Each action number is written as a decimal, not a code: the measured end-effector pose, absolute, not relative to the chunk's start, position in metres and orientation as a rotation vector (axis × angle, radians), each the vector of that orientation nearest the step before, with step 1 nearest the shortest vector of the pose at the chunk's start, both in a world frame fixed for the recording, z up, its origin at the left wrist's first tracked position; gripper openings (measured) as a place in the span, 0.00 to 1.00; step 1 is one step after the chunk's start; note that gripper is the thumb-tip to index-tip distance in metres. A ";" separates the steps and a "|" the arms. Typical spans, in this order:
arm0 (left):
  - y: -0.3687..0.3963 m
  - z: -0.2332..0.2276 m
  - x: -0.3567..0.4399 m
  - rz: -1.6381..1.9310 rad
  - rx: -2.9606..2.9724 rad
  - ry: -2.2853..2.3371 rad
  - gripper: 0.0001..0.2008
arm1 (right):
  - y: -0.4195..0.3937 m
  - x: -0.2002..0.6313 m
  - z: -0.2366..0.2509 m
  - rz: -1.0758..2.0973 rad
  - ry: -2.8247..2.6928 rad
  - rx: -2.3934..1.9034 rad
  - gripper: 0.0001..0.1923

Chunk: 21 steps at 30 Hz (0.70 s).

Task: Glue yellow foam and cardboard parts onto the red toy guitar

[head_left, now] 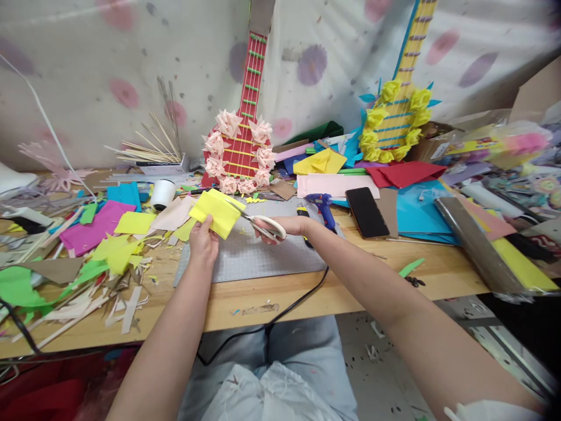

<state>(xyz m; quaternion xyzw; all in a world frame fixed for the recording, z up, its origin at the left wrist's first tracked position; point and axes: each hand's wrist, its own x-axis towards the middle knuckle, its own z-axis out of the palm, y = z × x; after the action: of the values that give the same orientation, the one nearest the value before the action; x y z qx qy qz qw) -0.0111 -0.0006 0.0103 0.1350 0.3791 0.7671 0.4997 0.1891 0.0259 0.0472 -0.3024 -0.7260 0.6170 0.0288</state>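
My left hand [205, 240] pinches the lower left edge of a yellow sheet of paper [215, 213], held up over the grey cutting mat [245, 257]. In my right hand [274, 227] is a pair of scissors [277, 229] with white handles, my fingers through the loops. The scissor blades lie at the sheet's right side, pointing up and to the left; whether they are cutting into it I cannot tell. Behind the mat leans a red paper guitar [242, 149] ringed with pale pink paper flowers.
A blue hot glue gun [323, 209] and a black phone [367, 212] lie to the right. Further right stands a yellow paper guitar [392, 126]. Coloured scraps [116, 251] litter the left side. A black cable [287, 311] hangs over the front edge.
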 end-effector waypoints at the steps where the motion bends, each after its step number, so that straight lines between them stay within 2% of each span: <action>1: 0.000 0.010 -0.011 1.855 0.329 0.920 0.10 | 0.026 0.189 0.047 1.894 -2.241 -0.928 0.27; 6: 0.001 0.007 -0.013 1.852 0.347 0.917 0.11 | 0.026 0.187 0.044 1.832 -2.215 -0.907 0.25; 15: 0.002 0.005 -0.014 1.860 0.366 0.921 0.12 | 0.027 0.186 0.043 1.923 -2.053 -0.799 0.23; 21: 0.001 0.006 -0.014 1.858 0.358 0.916 0.12 | 0.025 0.187 0.045 1.887 -2.075 -0.888 0.21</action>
<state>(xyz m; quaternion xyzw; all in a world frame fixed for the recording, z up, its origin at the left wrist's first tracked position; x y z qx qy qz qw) -0.0139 0.0014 0.0056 0.1480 0.3782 0.7670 0.4967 0.1874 0.0248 0.0451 -0.3003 -0.7018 0.6383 0.0997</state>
